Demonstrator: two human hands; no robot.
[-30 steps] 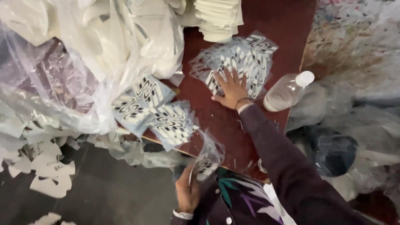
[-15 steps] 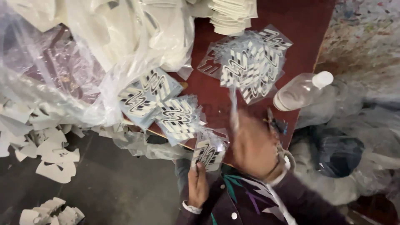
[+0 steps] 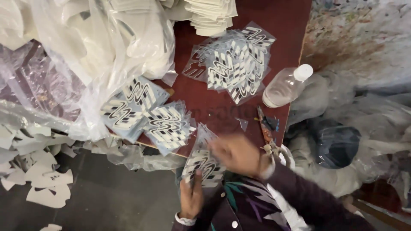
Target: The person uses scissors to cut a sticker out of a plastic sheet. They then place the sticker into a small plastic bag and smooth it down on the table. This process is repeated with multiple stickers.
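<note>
- While the left hand (image 3: 191, 197) pinches a clear packet with a black-and-white wavy patch (image 3: 202, 164) by its lower edge, fingers closed on it, the packet stands up just past the near edge of the dark red table (image 3: 218, 109), over the person's lap;
- the right hand (image 3: 234, 153) is motion-blurred and lies against the same packet's upper right side; whether its fingers are closed on the plastic cannot be told;
- a fanned pile of like packets (image 3: 233, 66) lies farther back on the table, well apart from both hands; a second, smaller pile (image 3: 145, 113) rests at the table's left edge, partly under a large clear plastic bag of white cut pieces (image 3: 94, 47);
- a stack of white cut shapes (image 3: 212, 17) sits at the far end;
- a clear plastic bottle with a white cap (image 3: 286, 85) lies tilted at the right edge, near small scissors (image 3: 266, 128);
- white paper offcuts (image 3: 40, 179) litter the floor at left.
</note>
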